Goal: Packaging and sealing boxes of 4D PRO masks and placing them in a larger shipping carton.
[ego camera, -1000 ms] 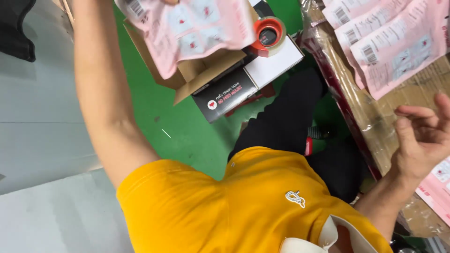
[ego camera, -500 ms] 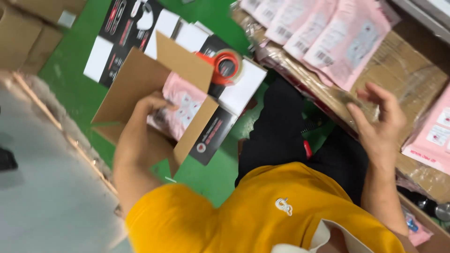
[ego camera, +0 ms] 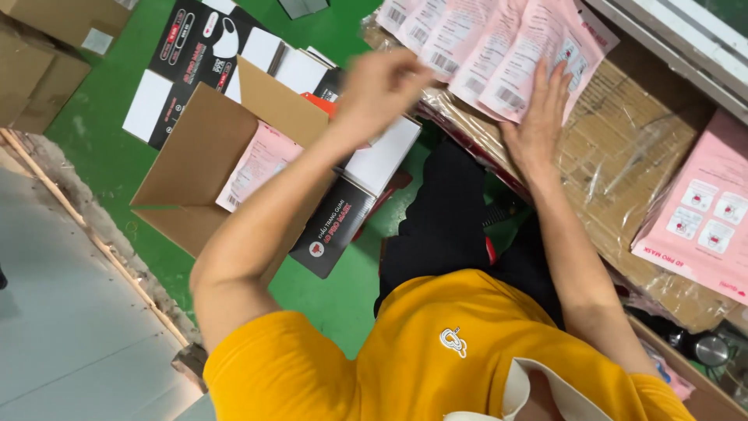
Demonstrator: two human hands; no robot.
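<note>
The right hand (ego camera: 538, 117) lies flat, fingers spread, on the fanned pink packets (ego camera: 499, 47), thin, light, slippery, best pinched at an edge, while the left hand (ego camera: 382, 90) hovers loosely curled, empty, beside them.

Your right hand (ego camera: 538, 125) lies flat on a fanned row of pink flat pouches (ego camera: 483, 47), each with a white label patch, at the top of the view. The pouches rest on a brown carton wrapped in clear film (ego camera: 623, 156). More pink packs (ego camera: 701, 210) lie at the right edge. At left an open brown cardboard box (ego camera: 195, 156) holds one pink pouch (ego camera: 253, 164). Flattened black-and-white printed cartons (ego camera: 187, 47) lie on the green floor behind it; another (ego camera: 335, 230) lies beside it, under your left forearm. Plain brown boxes (ego camera: 39, 70) stand top left.
</note>
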